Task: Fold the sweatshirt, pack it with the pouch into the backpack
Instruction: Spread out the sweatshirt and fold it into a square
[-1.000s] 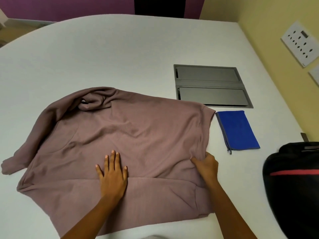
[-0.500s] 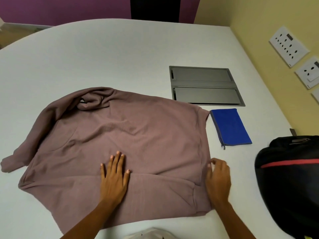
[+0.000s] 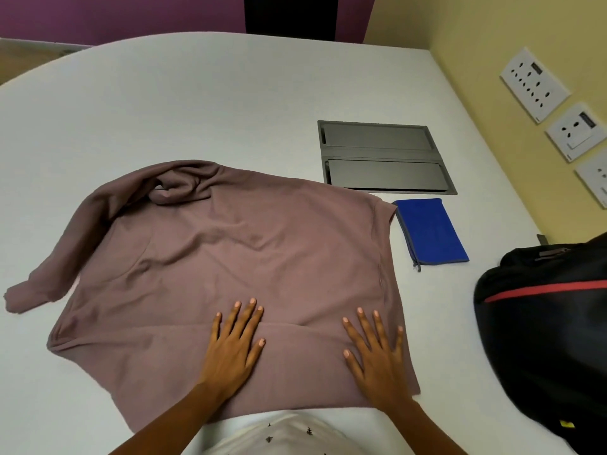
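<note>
Mauve sweatshirt (image 3: 230, 257) spread wide on the white bench (image 3: 197, 93), taken here as the landmark. On its near middle, left hand (image 3: 235, 346) laid palm down, fingers straight and fanned, pressing the cloth right at a crosswise crease. Toward its near right corner, right hand (image 3: 377, 353) likewise flat and open, fingers spread, resting on the fabric close to the side edge. Nothing gripped by either. At the sweatshirt's far left, rumpled neck or hood (image 3: 184, 185); which of the two, cannot tell. Off its left side, one sleeve (image 3: 62, 257) trailing down to a cuff lying on the bench. Just beside the sweatshirt's far right corner, blue pouch (image 3: 430, 231), flat, parted from the cloth by a thin strip of bench, with a grey zip (image 3: 407, 238) along the edge facing the sweatshirt. Beyond that same corner, grey metal hatch (image 3: 384, 157) of two long flaps set into the bench, met at its near edge by the sweatshirt's far rim. Well to the right of the sweatshirt, past the pouch, black backpack (image 3: 551, 339) with a red stripe (image 3: 542, 290), partly cut off by the frame edge; open or zipped, cannot tell. Farther right of the sweatshirt, white socket plates (image 3: 533, 83) on a yellow wall. Nearer than the sweatshirt's near hem, a strip of white patterned garment (image 3: 285, 435) on the person.
</note>
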Motion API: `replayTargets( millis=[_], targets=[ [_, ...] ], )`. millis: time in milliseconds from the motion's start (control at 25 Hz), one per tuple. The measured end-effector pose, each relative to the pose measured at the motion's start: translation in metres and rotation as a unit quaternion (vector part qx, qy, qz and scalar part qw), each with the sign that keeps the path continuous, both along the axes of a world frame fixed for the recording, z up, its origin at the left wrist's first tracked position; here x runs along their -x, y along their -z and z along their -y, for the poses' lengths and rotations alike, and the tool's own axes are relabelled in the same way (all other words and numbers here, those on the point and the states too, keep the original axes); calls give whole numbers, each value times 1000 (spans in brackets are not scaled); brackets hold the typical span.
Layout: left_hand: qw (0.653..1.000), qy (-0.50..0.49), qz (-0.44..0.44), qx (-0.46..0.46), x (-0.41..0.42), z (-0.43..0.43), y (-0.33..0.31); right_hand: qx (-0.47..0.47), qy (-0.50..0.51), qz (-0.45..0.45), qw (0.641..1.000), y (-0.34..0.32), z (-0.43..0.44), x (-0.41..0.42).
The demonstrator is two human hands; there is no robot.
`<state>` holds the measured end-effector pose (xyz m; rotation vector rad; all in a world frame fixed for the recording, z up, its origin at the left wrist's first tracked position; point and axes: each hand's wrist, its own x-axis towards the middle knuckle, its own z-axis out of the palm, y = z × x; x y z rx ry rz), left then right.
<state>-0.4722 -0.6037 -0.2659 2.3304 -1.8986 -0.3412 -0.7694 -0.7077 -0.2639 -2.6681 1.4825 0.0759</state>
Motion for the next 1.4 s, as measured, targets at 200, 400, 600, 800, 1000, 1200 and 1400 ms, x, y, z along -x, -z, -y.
replayTargets(
  millis=[200,400,600,800,1000,1200,1400],
  targets=[
    [999,32,-33,21,15,-15,-3,-20,15,23,999,1,-12,22],
    [994,-46,-63,72,-15,0,-14,-29,-4,87,996,-12,-1,-12],
    [969,-176,-60,163,-92,33,-30,-30,-73,155,985,-19,32,-99],
    [885,-434,-63,159,-188,71,-57,-33,-132,159,978,-15,77,-173],
    [951,-281,89,99,-261,92,-61,-41,-159,102,981,3,109,-198],
    [914,-385,124,38,-300,134,-77,-37,-158,88,983,11,110,-196],
    [915,-361,131,128,-263,182,-129,-54,-161,116,979,9,112,-197]
  ],
)
